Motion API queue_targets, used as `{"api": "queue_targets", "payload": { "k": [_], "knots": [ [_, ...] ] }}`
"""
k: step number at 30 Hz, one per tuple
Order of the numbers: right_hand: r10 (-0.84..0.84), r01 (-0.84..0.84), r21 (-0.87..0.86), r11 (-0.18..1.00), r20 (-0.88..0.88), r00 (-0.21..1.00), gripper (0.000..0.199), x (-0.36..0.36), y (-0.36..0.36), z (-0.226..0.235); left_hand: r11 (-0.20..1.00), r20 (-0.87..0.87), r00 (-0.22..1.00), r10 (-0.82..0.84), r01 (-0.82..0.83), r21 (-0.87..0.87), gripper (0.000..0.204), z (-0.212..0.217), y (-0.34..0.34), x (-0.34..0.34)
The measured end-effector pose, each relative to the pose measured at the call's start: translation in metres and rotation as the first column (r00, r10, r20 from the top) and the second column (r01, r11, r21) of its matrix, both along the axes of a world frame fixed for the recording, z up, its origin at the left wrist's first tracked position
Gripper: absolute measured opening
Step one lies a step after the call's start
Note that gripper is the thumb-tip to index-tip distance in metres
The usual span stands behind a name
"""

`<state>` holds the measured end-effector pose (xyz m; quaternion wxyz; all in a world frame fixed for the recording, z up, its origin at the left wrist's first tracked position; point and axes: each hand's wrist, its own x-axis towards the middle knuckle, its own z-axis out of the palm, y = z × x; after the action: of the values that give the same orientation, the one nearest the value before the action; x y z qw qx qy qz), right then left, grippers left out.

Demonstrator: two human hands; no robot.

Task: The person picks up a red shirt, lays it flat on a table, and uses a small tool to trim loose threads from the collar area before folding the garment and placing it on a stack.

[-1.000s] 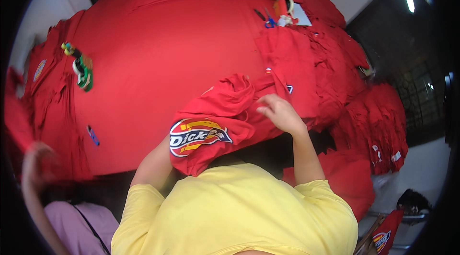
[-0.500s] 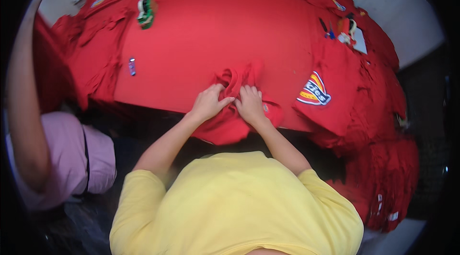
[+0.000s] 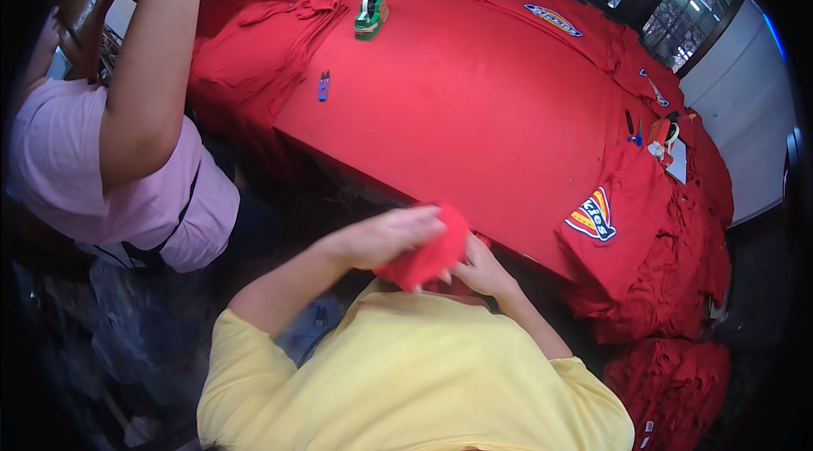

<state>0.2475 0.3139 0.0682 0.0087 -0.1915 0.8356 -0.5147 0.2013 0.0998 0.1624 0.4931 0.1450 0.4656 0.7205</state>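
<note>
The red cloth was bunched close before the yellow-shirted torso, off the near table edge, probably so that both hands could bear on it at once. The right hand had its fingers closed on the cloth's right side, apparently to steady it. The left hand lay across it from the left; blur prevented telling whether it gripped or only pressed. Near right, red garments hung below table level. A badged garment lay on the table's right side, seemingly to leave the middle free. Farther left, blue snips lay loose and a green tape dispenser stood upright, likely for easy reach. Another badged garment lay along the far side.
</note>
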Motion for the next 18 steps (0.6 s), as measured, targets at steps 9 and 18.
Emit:
{"api": "queue_targets", "payload": {
  "k": [9,18],
  "knots": [
    [-0.396,0.447,0.174,0.877,-0.264,0.879,0.030,-0.001,-0.002,0.010,0.637,-0.825,0.254,0.505,-0.754,0.158,0.016,0.062,-0.050,-0.013],
    [-0.492,0.493,0.035,0.869,-0.041,0.870,0.030,0.009,0.034,0.072,0.716,-0.841,0.250,0.479,-0.666,0.210,0.006,0.060,-0.088,-0.008]
  ]
}}
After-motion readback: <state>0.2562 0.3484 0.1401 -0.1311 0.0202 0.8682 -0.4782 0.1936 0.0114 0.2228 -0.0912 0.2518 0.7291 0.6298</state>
